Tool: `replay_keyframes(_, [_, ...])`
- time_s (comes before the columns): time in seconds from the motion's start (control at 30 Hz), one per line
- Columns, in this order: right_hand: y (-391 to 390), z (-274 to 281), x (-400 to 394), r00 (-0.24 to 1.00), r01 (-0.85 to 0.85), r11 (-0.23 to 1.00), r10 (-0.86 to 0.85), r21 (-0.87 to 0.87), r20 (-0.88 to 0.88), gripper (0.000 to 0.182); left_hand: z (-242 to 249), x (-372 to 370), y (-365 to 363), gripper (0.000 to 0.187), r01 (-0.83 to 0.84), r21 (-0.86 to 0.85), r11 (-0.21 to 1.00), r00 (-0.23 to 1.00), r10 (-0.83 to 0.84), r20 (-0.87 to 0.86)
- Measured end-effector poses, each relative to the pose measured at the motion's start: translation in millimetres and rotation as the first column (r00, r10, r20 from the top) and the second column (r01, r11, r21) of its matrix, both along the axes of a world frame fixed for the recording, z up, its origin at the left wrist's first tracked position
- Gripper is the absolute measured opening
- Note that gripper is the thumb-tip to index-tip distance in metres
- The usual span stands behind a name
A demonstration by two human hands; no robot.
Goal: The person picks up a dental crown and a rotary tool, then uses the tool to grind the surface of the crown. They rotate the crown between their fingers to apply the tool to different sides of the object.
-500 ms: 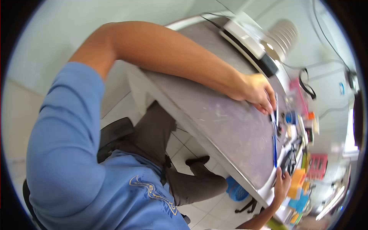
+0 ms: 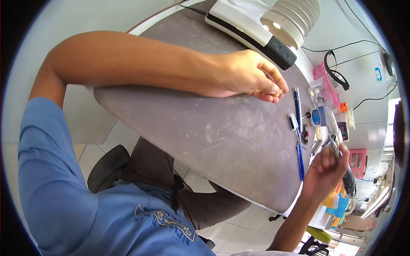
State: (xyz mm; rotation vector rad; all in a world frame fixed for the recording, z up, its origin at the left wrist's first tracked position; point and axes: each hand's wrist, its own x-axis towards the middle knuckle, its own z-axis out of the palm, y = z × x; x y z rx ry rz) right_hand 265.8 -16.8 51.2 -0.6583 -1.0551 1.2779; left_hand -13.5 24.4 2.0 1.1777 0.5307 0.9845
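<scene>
My left hand (image 2: pixel 252 77) is over the grey worktop, near the white device. Its fingertips pinch a small yellowish piece (image 2: pixel 278 93), mostly covered by the fingers. At the right edge of the worktop, my right hand (image 2: pixel 326 170) is wrapped round a dark, slim tool with a metal front that looks like a rotary handpiece (image 2: pixel 349 183). Between the hands lies a blue-handled brush (image 2: pixel 300 160) with dark bristles. Beside it is a dark blue pen-like rod (image 2: pixel 297 104). Neither hand touches these two.
A white device (image 2: pixel 239 25) with a black front stands at the back left beside a ribbed white hose (image 2: pixel 294 19) with a lit opening. Along the wall are a pink box (image 2: pixel 326 87), a blue-labelled container (image 2: pixel 317 116), dark glasses (image 2: pixel 335 72) and a red rack (image 2: pixel 358 163).
My left hand has drawn back from the brush and rod and now shows the yellowish piece in its fingertips. My right hand has moved up from the brush's handle end and grips the handpiece.
</scene>
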Motion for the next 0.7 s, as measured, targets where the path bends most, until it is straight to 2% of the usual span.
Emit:
replay_keyframes(0.07, [14.6, -8.2, -35.5, 0.963, 0.139, 0.988, -0.152, 0.071, 0.224, 0.028, -3.5, -7.7, 1.8, 0.023, 0.01, -0.003, 1.0, 1.0, -0.01, 0.013])
replay_keyframes(0.13, [25.4, -11.3, -62.6, 0.896, -0.027, 0.979, -0.064, 0.2, 0.439, 0.035, -2.9, -14.0, -0.7, 0.025, 0.012, -0.028, 1.0, 0.998, -0.011, 0.063])
replay_keyframes(0.2, [36.0, -11.5, -88.6, 0.881, -0.049, 0.967, -0.076, 0.251, 0.467, 0.035, 4.4, -15.4, -7.9, 0.026, -0.005, -0.045, 0.999, 0.998, 0.008, 0.062])
replay_keyframes(0.27, [44.6, -12.6, -102.3, 0.823, -0.097, 0.921, -0.138, 0.377, 0.55, 0.035, 8.6, -16.7, -12.9, 0.024, -0.009, -0.126, 0.992, 0.998, 0.016, 0.053])
replay_keyframes(0.3, [48.0, -16.2, -101.4, 0.774, -0.143, 0.891, -0.171, 0.43, 0.61, 0.036, 6.3, -16.2, -11.6, 0.023, 0.006, -0.1, 0.995, 0.997, 0.002, 0.077])
replay_keyframes(0.4, [47.8, -26.1, -100.7, 0.757, -0.191, 0.824, -0.223, 0.534, 0.614, 0.028, 1.5, -15.7, -8.5, 0.022, -0.004, -0.142, 0.99, 0.993, 0.021, 0.118])
replay_keyframes(0.47, [42.5, -27.9, -98.1, 0.682, -0.253, 0.838, -0.2, 0.483, 0.704, 0.025, 1.1, -17.2, -8.4, 0.021, -0.002, -0.174, 0.985, 0.989, 0.028, 0.147])
replay_keyframes(0.57, [42.5, -30.4, -91.3, 0.715, -0.287, 0.836, -0.138, 0.468, 0.685, 0.028, -1.7, -15.5, -8.3, 0.02, -0.026, -0.178, 0.984, 0.992, 0.047, 0.115])
replay_keyframes(0.7, [40.5, -33.0, -92.6, 0.709, -0.273, 0.823, -0.177, 0.498, 0.682, 0.029, 1.6, -15.7, -8.7, 0.021, -0.013, -0.162, 0.987, 0.989, 0.037, 0.141])
